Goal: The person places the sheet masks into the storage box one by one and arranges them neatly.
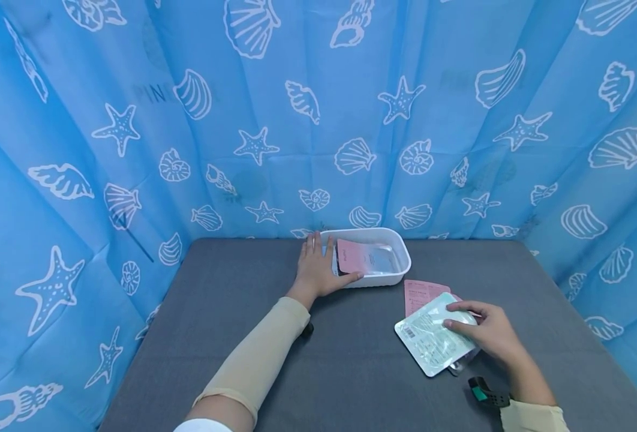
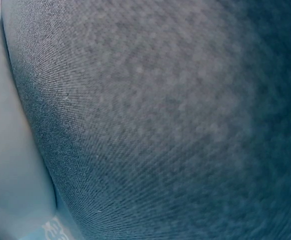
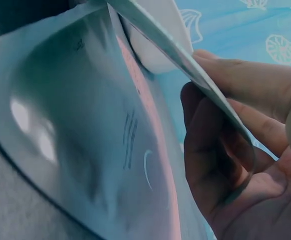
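Note:
A white plastic tray [image 1: 399, 252] stands at the table's far middle with a pink and silver sachet [image 1: 364, 258] inside. My left hand [image 1: 318, 268] holds the tray's left end, fingers against its wall and thumb along its front. Near the right front, my right hand [image 1: 480, 330] pinches the right edge of a pale green sachet [image 1: 432, 337] and lifts it off the table. In the right wrist view the fingers [image 3: 225, 150] curl under that sachet [image 3: 80, 130]. A pink sachet [image 1: 422, 294] lies flat under it.
The grey cloth table [image 1: 351, 384] fills the left wrist view [image 2: 160, 125]. Blue curtains [image 1: 135, 150] with white shells and starfish close in the back and both sides. A wrist camera strap [image 1: 488, 395] sits on my right forearm.

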{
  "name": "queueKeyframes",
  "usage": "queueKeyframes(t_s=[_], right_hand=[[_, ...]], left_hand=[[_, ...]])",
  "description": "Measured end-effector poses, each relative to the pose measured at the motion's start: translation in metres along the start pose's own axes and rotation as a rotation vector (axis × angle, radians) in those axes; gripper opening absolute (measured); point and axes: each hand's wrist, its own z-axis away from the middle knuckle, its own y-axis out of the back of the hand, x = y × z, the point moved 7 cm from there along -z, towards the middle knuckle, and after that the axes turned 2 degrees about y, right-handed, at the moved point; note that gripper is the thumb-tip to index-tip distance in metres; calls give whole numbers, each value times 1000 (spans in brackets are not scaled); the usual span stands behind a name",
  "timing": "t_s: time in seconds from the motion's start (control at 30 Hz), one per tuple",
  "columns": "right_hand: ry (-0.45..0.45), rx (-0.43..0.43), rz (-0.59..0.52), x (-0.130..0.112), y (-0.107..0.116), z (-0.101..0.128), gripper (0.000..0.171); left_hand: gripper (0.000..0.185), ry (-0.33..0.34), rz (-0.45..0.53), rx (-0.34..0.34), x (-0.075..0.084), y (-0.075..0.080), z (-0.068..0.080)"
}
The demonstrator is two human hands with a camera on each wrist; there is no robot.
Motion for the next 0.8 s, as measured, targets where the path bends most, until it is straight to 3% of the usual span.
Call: queueKeyframes(t_s=[0.37, 0.6, 0.8], right_hand=[[-11, 145, -97, -11, 7, -4, 52], [-65, 163, -169, -17, 7, -7, 57], [-70, 239, -227, -26, 9, -12, 52]], left_hand=[[130, -7, 3, 12, 1, -1, 2], [130, -1, -9, 8, 1, -2, 2], [130, 6, -8, 8, 1, -1, 1]])
